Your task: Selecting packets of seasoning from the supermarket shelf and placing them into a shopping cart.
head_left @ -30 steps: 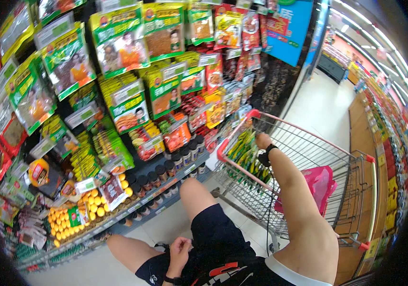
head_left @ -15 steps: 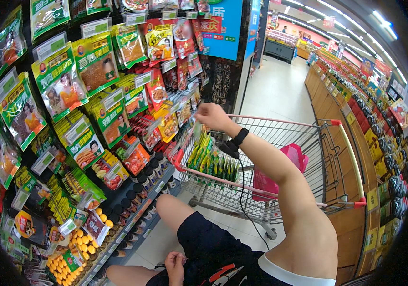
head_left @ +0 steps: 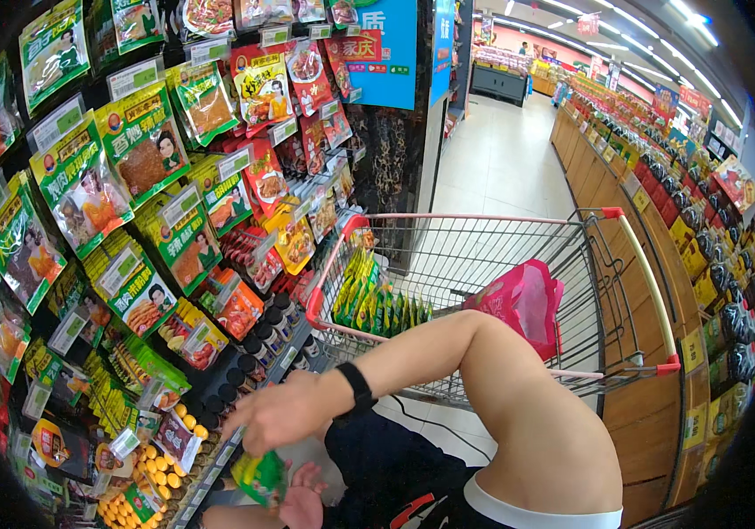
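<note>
My right arm reaches across to the lower left, a black band round its wrist. The right hand (head_left: 285, 413) is bent downward, fingers partly blurred, above a small green and yellow packet (head_left: 259, 478). The packet hangs from its fingertips, though the exact grip is hidden. Just beside the packet, low in the view, my left hand (head_left: 301, 502) is turned palm up with fingers apart, holding nothing I can see. Both hands are close to the lower shelf edge, over my lap.
A wire shopping trolley (head_left: 483, 218) stands ahead, carrying upright green and yellow packets (head_left: 377, 295) and a pink bag (head_left: 519, 304). Hanging food packets (head_left: 144, 137) fill the left rack, above dark-lidded jars (head_left: 258, 344). A wooden display counter (head_left: 633, 264) runs along the right, beside an aisle.
My right hand has come from the trolley's far left corner down to the lower left. The green packet now shows between my hands. My left hand has opened, and the view has shifted slightly.
</note>
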Tool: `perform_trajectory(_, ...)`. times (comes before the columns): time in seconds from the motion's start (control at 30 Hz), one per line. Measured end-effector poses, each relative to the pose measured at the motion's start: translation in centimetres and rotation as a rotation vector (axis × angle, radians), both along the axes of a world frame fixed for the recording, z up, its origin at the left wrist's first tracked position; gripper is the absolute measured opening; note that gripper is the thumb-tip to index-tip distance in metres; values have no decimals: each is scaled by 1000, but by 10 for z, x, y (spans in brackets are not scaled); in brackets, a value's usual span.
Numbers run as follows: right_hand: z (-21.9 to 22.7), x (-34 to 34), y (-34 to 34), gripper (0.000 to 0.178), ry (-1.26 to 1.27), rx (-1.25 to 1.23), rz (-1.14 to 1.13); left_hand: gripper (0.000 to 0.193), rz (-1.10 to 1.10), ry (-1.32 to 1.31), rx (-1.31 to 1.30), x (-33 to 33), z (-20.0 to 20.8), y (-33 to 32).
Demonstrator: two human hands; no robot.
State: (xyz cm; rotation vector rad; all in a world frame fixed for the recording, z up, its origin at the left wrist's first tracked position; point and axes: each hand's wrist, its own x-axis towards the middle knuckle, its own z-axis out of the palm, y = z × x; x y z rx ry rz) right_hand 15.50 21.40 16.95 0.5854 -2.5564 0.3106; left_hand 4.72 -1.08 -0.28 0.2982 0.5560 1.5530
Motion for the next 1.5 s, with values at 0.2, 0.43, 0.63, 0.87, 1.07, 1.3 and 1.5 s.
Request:
perform_trajectory(0.2,-58,-3,-3,12,-19,-95,62,53,-83,-76,-191,-22,-36,-8)
perform_trajectory(0.43,-86,-3,13,41,7,-521,35,21,404,227,-326,-26,-36,1)
perform_trajectory(0.63,-94,-19,21,37,-275,-780,-202,15,514,606,-298,-22,-2,16)
perform_trajectory(0.87,-83,-5,28,25,-428,-314,-474,20,615,1250,-162,-23,-16,14)
perform_trajectory(1.07,-77,7,31,15,-454,-226,-520,23,785,1685,-39,-28,-43,15)
perform_trajectory(1.3,-72,2,35,19,-466,-398,-464,35,892,1293,-130,-13,-45,24)
perform_trajectory(1.5,-78,-2,36,25,-390,-529,-201,39,776,1113,-62,-16,-54,9)
